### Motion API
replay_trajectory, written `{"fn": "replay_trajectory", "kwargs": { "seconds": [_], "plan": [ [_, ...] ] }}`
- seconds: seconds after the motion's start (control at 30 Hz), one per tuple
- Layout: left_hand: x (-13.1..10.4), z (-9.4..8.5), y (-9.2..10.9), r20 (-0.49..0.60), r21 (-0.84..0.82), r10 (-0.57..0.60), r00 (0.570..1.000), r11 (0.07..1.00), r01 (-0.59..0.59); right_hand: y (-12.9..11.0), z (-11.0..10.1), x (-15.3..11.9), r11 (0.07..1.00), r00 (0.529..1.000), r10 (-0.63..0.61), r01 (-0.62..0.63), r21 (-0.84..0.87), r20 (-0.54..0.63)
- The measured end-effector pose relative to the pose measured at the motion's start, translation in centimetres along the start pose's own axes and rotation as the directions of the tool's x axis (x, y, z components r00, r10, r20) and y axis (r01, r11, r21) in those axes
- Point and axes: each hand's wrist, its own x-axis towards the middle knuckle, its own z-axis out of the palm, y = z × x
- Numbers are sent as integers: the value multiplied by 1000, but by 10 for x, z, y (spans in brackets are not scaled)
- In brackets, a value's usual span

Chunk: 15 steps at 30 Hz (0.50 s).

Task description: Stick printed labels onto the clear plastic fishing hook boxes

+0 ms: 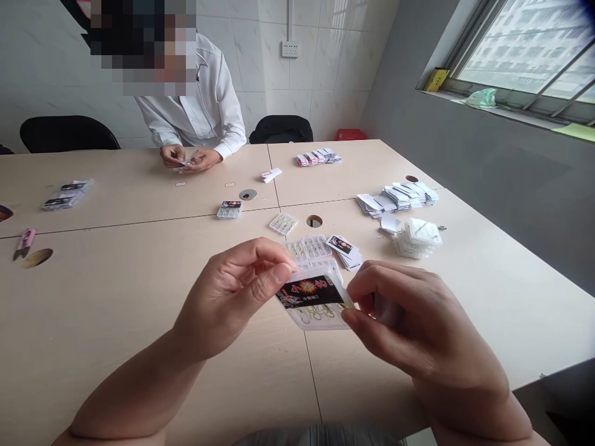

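Note:
Between my hands, above the table, is a clear plastic box of fish hooks (320, 317) with a black printed card inside its upper part. My left hand (237, 291) pinches the box's upper left corner between thumb and fingers. At the right edge, my right hand (413, 316) grips it with thumb and forefinger. Just beyond lie more clear compartment boxes (309, 246) with small hooks in them, partly hidden by the held box. Beside them sits a small stack of printed cards (344, 251), the top one black.
Stacked clear boxes (418, 237) and piled white cards (400, 197) stand at the right. Across the table (139, 297), a person in a white jacket (204, 99) handles a small item. Filled boxes (67, 194) and a pink-handled tool (25, 243) lie left. The tabletop has round holes (315, 221).

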Motion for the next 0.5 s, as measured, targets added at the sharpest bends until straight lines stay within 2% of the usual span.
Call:
{"fn": "replay_trajectory", "kwargs": {
  "seconds": [0.33, 0.5],
  "plan": [
    [1, -1, -3, -117, -42, 33, 993, 998, -39, 5, -3, -1, 999, 999, -27, 28, -37, 31],
    [3, -2, 0, -95, -112, -45, 994, 993, 35, 3, -2, -1, 999, 1000, -9, 9, -35, 7]
  ]
}}
